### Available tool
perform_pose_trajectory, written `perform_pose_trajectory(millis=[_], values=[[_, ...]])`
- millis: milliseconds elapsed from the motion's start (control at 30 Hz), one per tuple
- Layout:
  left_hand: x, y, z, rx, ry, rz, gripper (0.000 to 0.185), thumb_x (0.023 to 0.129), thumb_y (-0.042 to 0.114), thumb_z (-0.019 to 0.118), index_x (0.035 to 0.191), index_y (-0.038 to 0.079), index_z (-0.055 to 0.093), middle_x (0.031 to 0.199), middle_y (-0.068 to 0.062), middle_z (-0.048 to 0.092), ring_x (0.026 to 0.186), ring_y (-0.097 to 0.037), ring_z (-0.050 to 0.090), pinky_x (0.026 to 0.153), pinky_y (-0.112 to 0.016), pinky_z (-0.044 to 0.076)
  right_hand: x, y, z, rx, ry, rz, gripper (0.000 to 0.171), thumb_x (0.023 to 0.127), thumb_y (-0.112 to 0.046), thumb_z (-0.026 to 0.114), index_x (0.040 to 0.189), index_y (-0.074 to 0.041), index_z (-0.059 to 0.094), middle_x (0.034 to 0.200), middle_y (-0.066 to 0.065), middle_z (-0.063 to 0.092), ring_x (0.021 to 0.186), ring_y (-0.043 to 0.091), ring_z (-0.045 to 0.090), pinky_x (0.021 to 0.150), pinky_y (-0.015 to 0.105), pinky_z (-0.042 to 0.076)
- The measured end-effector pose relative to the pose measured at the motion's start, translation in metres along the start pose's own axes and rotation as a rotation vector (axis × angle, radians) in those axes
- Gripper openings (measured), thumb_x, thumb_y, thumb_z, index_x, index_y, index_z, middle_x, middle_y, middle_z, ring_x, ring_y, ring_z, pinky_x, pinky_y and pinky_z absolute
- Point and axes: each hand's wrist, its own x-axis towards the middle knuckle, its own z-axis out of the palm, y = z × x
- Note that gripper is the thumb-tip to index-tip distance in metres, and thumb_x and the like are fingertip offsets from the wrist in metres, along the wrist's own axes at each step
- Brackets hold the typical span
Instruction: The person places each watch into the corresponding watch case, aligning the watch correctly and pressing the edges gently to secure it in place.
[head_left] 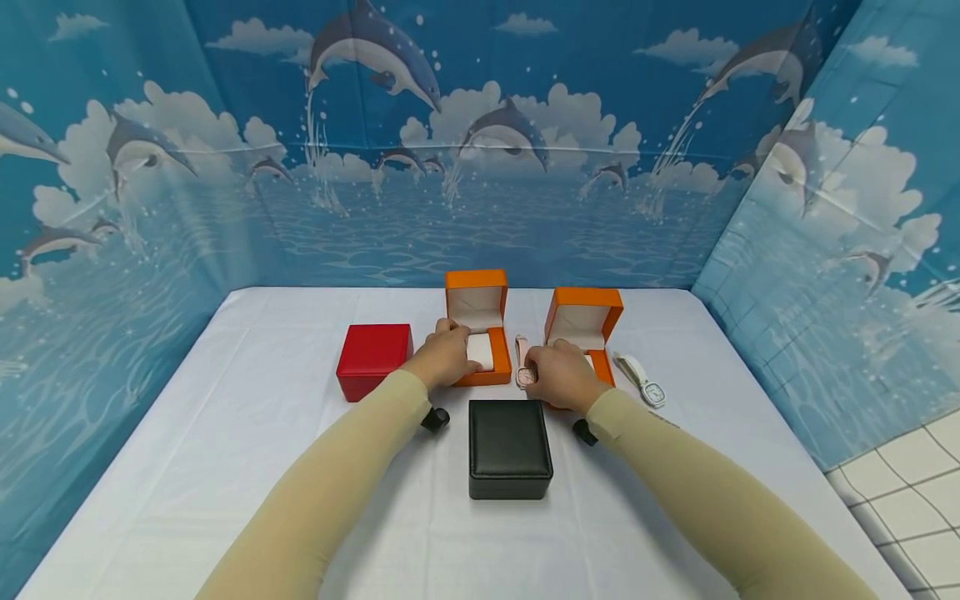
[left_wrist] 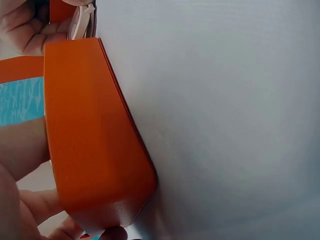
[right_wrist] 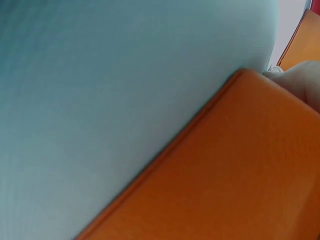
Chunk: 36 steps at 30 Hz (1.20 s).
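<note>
On the white-covered table [head_left: 225, 467], the red box [head_left: 373, 360] sits shut just to the outer side of the left hand [head_left: 444, 358], close to the wrist but not touching it as far as I can see. The left hand itself rests on the left orange box [head_left: 480, 321], whose lid stands upright behind the knuckles. Its fingers curl over the box's near left corner and reach the white cushion [head_left: 482, 350] inside, so the hand grips the box rather than lying flat. The left wrist view shows the orange side wall [left_wrist: 95, 135] filling the frame, with a fingertip [left_wrist: 112, 233] under its lower edge.

Below and between the two wrists lies the black box [head_left: 510, 447], closed, nearer to me than either hand and apart from both.

In the gap between the hands lies the pink watch [head_left: 522, 367], strap pointing away. The right hand [head_left: 562, 377] has its thumb side right at the watch face; the fingers are curled, and they seem to pinch the watch, though I cannot tell how firmly. That hand also covers the front of the right orange box [head_left: 585, 321], lid raised beyond the fingers. The right wrist view shows only that box's orange wall [right_wrist: 235, 175] against the tablecloth.

Beyond the right hand's outer side, well clear of it, lies the white watch [head_left: 642, 379].
</note>
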Motion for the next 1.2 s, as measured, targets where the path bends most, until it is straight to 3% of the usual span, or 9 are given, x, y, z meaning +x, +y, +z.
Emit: perform_pose_trajectory(millis=[267,667,1000,1200], values=[[0.0027,-0.0002,-0.0003,0.028,-0.006,0.021,0.077,0.092,0.036,0.081,0.157,0.01,0.048,0.155,-0.012,0.038,0.129,-0.03,0.048,0.102,-0.043,0.058,0.0009,0.0006,-0.0006,0.011,0.01,-0.001,0.02,0.088,-0.025,0.083,0.099,-0.014,0.071,0.082,-0.001,0.067,0.084,0.025,0.05,0.081,0.038,0.04],[0.0012,0.0023,-0.0024,0.105,0.037,0.052,0.077,0.088,0.04,0.085,0.152,0.01,0.054,0.151,-0.01,0.046,0.133,-0.029,0.04,0.107,-0.044,0.052,-0.0005,0.0006,-0.0002,0.019,0.019,-0.006,0.022,0.088,-0.026,0.084,0.1,-0.013,0.071,0.083,0.0,0.067,0.084,0.024,0.05,0.082,0.041,0.042],[0.004,0.0,-0.0031,0.198,0.062,0.099,0.08,0.083,0.046,0.088,0.147,0.009,0.058,0.143,-0.009,0.055,0.128,-0.028,0.045,0.109,-0.045,0.047,-0.0021,0.0006,0.0001,0.056,0.019,0.007,0.021,0.088,-0.024,0.084,0.098,-0.012,0.07,0.082,0.0,0.066,0.085,0.024,0.051,0.083,0.042,0.042],[0.0045,-0.0017,-0.0037,0.204,0.079,0.132,0.079,0.083,0.047,0.087,0.146,0.008,0.059,0.142,-0.01,0.058,0.128,-0.029,0.046,0.111,-0.047,0.045,-0.0009,-0.0003,0.0016,0.052,0.021,0.022,0.021,0.087,-0.022,0.083,0.1,-0.012,0.068,0.084,0.001,0.065,0.087,0.025,0.052,0.084,0.041,0.043]])
